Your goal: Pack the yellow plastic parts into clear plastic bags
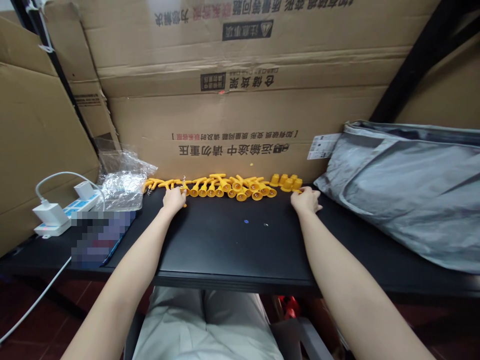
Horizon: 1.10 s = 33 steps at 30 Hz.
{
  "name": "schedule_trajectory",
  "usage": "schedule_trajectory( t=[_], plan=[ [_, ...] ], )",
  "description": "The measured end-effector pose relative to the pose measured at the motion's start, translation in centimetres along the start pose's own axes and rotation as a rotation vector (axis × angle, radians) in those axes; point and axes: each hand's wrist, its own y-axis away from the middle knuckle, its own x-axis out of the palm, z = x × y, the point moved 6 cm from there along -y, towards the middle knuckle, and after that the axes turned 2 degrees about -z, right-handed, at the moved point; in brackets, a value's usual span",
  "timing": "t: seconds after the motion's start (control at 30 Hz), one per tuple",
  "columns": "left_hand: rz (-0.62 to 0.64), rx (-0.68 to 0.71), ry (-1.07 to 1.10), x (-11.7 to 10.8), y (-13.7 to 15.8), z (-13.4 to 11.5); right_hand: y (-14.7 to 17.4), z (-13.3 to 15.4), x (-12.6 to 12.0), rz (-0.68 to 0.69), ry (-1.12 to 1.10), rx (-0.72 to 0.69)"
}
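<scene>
At the left end of a row of yellow plastic pieces, my left hand [174, 201] has its fingers closed on a yellow corkscrew [185, 205]. A bit of its yellow handle shows below the fingers, and a metal spiral stands just above them. My right hand [306, 201] is at the right end, fingers pinched at a yellow cup-shaped sleeve [297, 190] that they partly hide. Several loose yellow sleeves [287, 185] stand beside it. Between my hands lie several T-handled yellow corkscrews [240, 196] with flared open ends facing me. More yellow T-handles [152, 183] with bare spirals lie farther left.
Cardboard [240, 115] rises behind the black table [225, 245]. On the left are clear plastic wrap [122, 185], a white power strip [80, 206] with chargers, and a blurred flat item [101, 237]. A grey fabric bag [405, 190] fills the right side.
</scene>
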Motion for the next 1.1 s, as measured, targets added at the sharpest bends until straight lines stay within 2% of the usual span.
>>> schedule_trajectory(
  t=[0.3,0.37,0.47,0.57,0.67,0.8,0.9,1.0,1.1],
  plan=[
    [-0.013,0.011,0.071,-0.5,0.5,-0.8,0.1,0.3,0.4,0.124,0.176,0.005],
    [-0.041,0.024,0.077,-0.6,0.4,-0.9,0.2,0.6,0.0,0.095,0.160,0.007],
    [-0.078,0.042,0.063,-0.8,0.4,-1.0,0.6,1.9,-1.5,-0.023,0.042,-0.044],
    [-0.097,0.071,0.033,-0.8,0.4,-1.1,1.3,4.2,-3.4,-0.146,-0.084,-0.175],
    [-0.118,0.130,0.046,-0.7,0.4,-1.3,2.8,7.3,-4.6,-0.171,-0.186,-0.360],
    [-0.151,0.172,0.108,-0.5,0.2,-1.3,6.1,11.6,-4.8,-0.099,-0.298,-0.612],
    [-0.167,0.162,0.150,-0.6,0.2,-1.3,9.0,14.2,-4.6,-0.048,-0.486,-0.783],
    [-0.163,0.197,0.173,-0.8,0.3,-1.6,11.5,15.9,-4.1,0.026,-0.639,-0.911],
    [-0.147,0.237,0.178,-1.0,0.4,-2.0,13.5,16.5,-3.0,0.134,-0.661,-1.016]
  ],
)
